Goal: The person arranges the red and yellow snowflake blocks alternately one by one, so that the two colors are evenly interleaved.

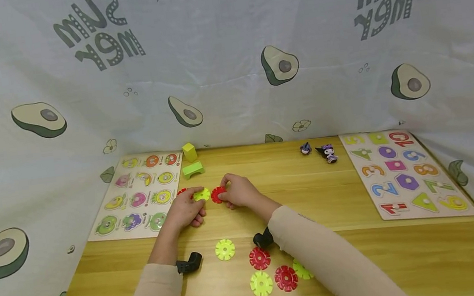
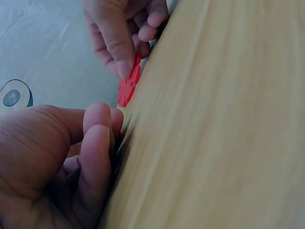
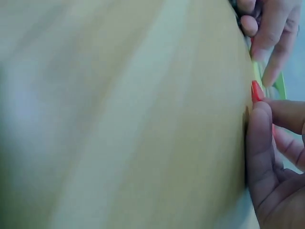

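Near the back left of the table, my left hand (image 1: 184, 209) has finger and thumb at opposite edges of a yellow-green notched interlocking disc (image 1: 202, 195). A red notched disc (image 1: 183, 191) lies left of it, partly hidden by that hand. My right hand (image 1: 241, 190) pinches another red notched disc (image 1: 217, 195) between thumb and fingers, just right of the yellow-green one. In the left wrist view this red disc (image 2: 127, 89) is tilted low over the wood. The right wrist view shows its edge (image 3: 257, 90) between thumb and fingertip.
Loose discs lie in front: a yellow-green one (image 1: 225, 249), a red one (image 1: 260, 258) and several more by the right sleeve. A fruit puzzle board (image 1: 110, 235) is at left, a number puzzle board (image 1: 405, 213) at right. Green block (image 1: 193, 169), yellow block (image 1: 189, 152) and small figures (image 1: 328, 153) stand behind.
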The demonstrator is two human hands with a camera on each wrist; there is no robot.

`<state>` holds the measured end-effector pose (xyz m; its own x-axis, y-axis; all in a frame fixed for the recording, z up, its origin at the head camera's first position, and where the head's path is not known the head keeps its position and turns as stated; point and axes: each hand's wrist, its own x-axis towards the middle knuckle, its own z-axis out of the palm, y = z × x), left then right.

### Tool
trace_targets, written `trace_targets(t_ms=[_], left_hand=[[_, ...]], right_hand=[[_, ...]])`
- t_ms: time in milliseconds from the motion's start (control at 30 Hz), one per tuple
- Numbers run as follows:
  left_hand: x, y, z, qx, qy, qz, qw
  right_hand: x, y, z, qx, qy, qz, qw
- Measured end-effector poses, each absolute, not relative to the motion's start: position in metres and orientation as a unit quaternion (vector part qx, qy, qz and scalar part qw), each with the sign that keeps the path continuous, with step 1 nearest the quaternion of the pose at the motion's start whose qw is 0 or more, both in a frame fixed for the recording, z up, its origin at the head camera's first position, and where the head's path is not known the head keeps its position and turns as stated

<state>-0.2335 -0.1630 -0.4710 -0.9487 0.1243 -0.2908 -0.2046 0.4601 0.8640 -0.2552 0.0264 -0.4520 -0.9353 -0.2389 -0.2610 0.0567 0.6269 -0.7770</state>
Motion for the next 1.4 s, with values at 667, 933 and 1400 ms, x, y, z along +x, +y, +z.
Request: trace_targets(t_ms=[667,933,1400], left_hand=[[-0.232,-0.156,-0.469,0.021,0.823,0.538,0.179],[-0.234,-0.149,-0.466,0.027,0.820,0.544,0.177],[-0.236,-0.139,-0.470,0.027,0.830,0.528,0.176]], right_hand=[[-0.220,0.048,-0.454,-0.147,0.859,-0.437,0.223],[-0.173,0.060,-0.452,-0.242,0.842,-0.407,0.256],[-0.164,0.052,-0.452,-0.317,0.890,-0.264,0.194]])
